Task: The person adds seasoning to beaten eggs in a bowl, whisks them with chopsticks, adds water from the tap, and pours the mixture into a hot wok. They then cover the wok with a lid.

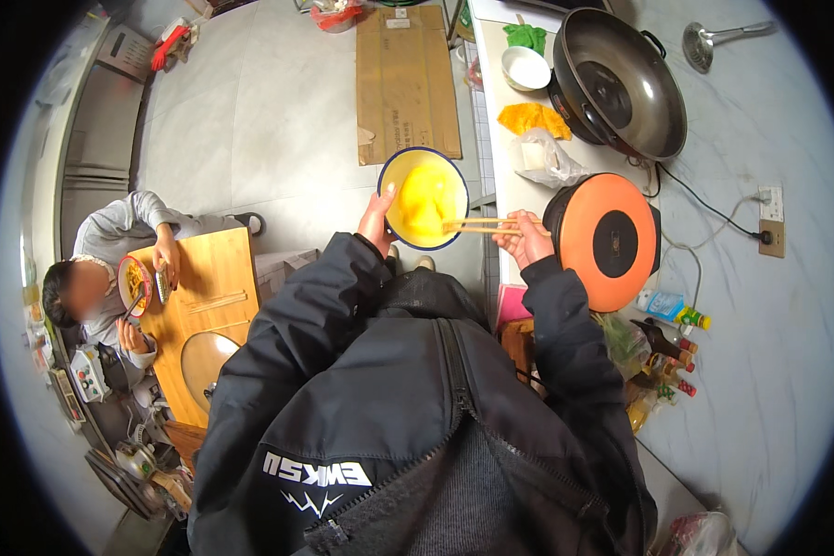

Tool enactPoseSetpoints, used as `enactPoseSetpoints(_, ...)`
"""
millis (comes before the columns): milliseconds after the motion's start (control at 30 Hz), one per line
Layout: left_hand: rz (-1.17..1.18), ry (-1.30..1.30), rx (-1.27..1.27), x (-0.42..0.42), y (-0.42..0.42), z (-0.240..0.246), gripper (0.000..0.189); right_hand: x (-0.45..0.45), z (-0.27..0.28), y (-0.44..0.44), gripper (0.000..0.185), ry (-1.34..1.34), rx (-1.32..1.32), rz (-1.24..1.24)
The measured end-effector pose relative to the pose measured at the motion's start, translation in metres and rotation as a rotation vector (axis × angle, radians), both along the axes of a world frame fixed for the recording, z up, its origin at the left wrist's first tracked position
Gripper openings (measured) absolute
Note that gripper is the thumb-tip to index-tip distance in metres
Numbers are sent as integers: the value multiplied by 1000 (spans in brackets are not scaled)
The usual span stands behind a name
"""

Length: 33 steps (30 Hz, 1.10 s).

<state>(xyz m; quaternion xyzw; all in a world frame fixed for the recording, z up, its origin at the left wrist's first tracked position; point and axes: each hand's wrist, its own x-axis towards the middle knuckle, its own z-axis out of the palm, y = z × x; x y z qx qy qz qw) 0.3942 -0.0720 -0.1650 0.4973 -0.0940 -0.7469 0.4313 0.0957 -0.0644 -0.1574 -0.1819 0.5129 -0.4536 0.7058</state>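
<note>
A round bowl with a dark blue rim (pixel 393 163) is held by my left hand (pixel 379 217), the thumb over its edge. Yellow liquid that looks like beaten egg (pixel 424 198) lies inside it. My right hand (pixel 525 236) grips a pair of wooden chopsticks (pixel 483 226), whose tips reach into the egg at the bowl's right side. Just right of that hand stands a round appliance with an orange lid (pixel 608 243), on the counter.
A large wok (pixel 618 83), a white bowl (pixel 526 68), an orange cloth (pixel 534 121) and a plastic bag (pixel 548 160) are on the counter. Several bottles (pixel 667 365) stand by the wall. Cardboard (pixel 409 83) covers some floor. At left, a person (pixel 121 236) sits eating at a wooden table (pixel 205 260).
</note>
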Motion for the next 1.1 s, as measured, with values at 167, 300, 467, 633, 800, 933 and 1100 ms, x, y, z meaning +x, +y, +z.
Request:
enactPoseSetpoints(167, -26, -55, -9, -5, 3, 3, 61, -2, 1, -1, 26, 71, -24, -160)
enactPoseSetpoints(300, 30, 105, -24, -7, 5, 8, 59, -4, 3, -3, 24, -2, -79, -113)
enactPoseSetpoints(467, 46, 62, -12, -12, 4, 14, 59, -8, 6, -6, 20, 44, 107, 102)
enactPoseSetpoints(633, 71, 82, -6, -14, 1, 15, 57, -11, 5, -19, 20, -70, 30, 3)
enactPoseSetpoints(800, 82, 156, -51, -21, -7, 10, 57, -10, 7, -32, 21, -30, -175, -143)
enactPoseSetpoints(933, 71, 155, -74, -16, -24, 11, 59, 0, 14, -46, 18, 14, 45, 92)
enactPoseSetpoints(1100, 47, 217, -124, 7, -74, 4, 60, 26, 17, -83, 19, 53, 15, 3)
